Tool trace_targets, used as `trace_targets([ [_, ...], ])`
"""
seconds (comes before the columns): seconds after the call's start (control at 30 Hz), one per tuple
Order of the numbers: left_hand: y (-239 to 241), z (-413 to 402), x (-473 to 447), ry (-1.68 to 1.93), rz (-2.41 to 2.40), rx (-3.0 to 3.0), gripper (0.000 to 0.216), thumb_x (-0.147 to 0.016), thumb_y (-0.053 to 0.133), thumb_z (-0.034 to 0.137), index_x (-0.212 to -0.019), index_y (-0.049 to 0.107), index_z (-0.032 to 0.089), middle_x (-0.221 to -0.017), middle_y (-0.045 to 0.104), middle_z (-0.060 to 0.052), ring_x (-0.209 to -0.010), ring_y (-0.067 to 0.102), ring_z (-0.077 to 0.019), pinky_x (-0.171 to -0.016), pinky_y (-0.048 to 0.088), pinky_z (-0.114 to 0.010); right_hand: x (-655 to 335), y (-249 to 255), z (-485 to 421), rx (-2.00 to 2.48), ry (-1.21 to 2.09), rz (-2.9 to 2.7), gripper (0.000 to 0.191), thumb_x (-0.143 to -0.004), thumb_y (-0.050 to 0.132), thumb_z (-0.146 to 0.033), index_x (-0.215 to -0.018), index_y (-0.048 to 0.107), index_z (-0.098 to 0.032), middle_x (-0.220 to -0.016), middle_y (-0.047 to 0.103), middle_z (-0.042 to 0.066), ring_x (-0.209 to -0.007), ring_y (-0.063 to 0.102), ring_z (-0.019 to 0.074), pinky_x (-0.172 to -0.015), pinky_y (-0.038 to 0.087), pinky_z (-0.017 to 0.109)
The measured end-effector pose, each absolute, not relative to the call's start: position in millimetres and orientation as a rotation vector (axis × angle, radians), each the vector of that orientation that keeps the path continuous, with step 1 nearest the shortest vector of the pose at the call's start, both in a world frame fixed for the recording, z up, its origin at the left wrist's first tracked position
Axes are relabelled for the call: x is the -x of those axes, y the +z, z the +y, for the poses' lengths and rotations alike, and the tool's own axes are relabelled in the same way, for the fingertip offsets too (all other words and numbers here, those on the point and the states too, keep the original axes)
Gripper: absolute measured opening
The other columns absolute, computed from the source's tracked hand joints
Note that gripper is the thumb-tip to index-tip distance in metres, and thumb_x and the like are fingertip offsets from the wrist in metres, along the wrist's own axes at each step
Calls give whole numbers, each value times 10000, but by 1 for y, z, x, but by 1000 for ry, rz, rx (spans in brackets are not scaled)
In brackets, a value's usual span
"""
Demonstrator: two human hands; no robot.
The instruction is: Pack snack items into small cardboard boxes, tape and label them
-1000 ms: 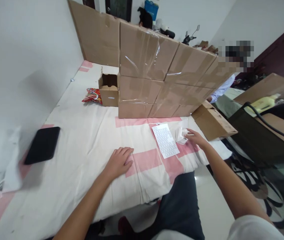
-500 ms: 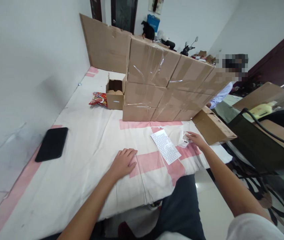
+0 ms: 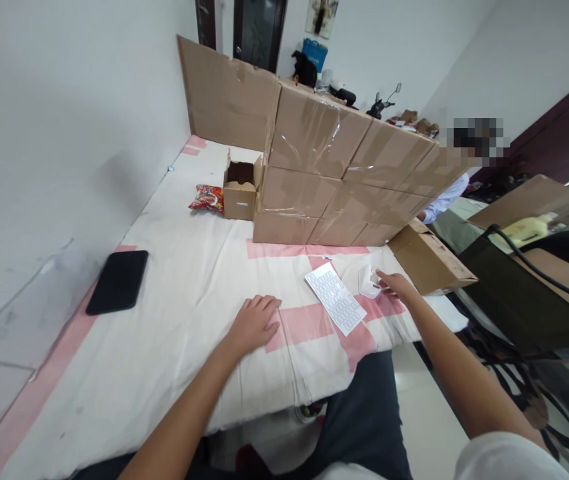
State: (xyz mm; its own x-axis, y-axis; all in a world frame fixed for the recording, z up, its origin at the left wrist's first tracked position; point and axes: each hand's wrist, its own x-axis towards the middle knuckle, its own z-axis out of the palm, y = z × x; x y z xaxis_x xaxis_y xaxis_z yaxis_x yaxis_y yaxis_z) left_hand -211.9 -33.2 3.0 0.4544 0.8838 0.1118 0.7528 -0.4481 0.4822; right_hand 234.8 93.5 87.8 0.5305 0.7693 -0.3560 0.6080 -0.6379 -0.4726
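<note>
My left hand (image 3: 254,325) lies flat on the white and pink cloth, its fingers stretched out and holding nothing. Between my two hands is a white sheet (image 3: 335,298) printed with rows of small oblong outlines. At the right, my right hand (image 3: 392,284) has its fingers closed on the near side of a small white box (image 3: 368,283), which rests on the cloth. A small dark mark shows on the box's side. My fingertips partly cover the box, and its contents cannot be made out.
A wall of taped cardboard boxes (image 3: 309,173) stands behind the sheet. An open carton (image 3: 240,203) and a red snack packet (image 3: 208,199) sit to its left. A black tablet-like slab (image 3: 118,283) lies far left. Another cardboard box (image 3: 429,263) and a chair (image 3: 529,293) are at right.
The view has turned slightly left, so most things appear a little further right. Both hands keep nearly the same places on the cloth; my right hand's fingers stay at the white box.
</note>
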Motion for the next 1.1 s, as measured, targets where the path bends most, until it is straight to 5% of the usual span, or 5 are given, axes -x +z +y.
trace_targets([
  [0.3, 1, -32, 211, 514, 1375, -2336, 448, -915, 528, 310, -1354, 525, 219, -1390, 582, -89, -1229, 507, -275, -1005, 408, -446, -214, 105, 90, 2595, 809, -1219, 496, -1023, 430, -543, -975, 672, -112, -982, 718, 128, -785, 672, 165, -740, 571, 324],
  [0.53, 4, -32, 210, 557, 1355, -2309, 416, -906, 538, 300, -1316, 541, 229, -1355, 592, -83, -1194, 517, -270, -1000, 407, -442, -148, 145, 103, 2505, 175, -1662, 459, -876, 552, -375, -1141, 673, -21, -1316, 542, 365, -1343, 413, 547, -1062, 320, 728],
  [0.8, 2, -30, 211, 607, 1321, -2223, 415, -891, 587, 332, -1299, 561, 262, -1332, 603, -63, -1176, 528, -269, -1015, 413, -447, 92, 116, 155, 1335, 423, -2497, 355, -950, 497, -335, -1248, 683, -280, -1420, 584, 37, -1235, 592, 230, -1063, 495, 349],
  [0.93, 2, -33, 219, 623, 1291, -2153, 410, -868, 647, 355, -1274, 593, 324, -1327, 622, -27, -1181, 558, -242, -1047, 426, -432, 204, 123, 219, 1369, 425, -2306, 754, -981, 481, -450, -1625, 200, -177, -1623, 310, 161, -1395, 467, 306, -1141, 434, 463],
  [1.1, -5, -15, 258, 1089, 1275, -1586, 536, -834, 697, 353, -1349, 556, 317, -1406, 569, -69, -1183, 594, -214, -979, 532, -366, 266, 125, 277, 1734, 499, -2159, 533, -1005, 501, -477, -1354, 564, -79, -1392, 499, 286, -1259, 580, 380, -1044, 472, 566],
])
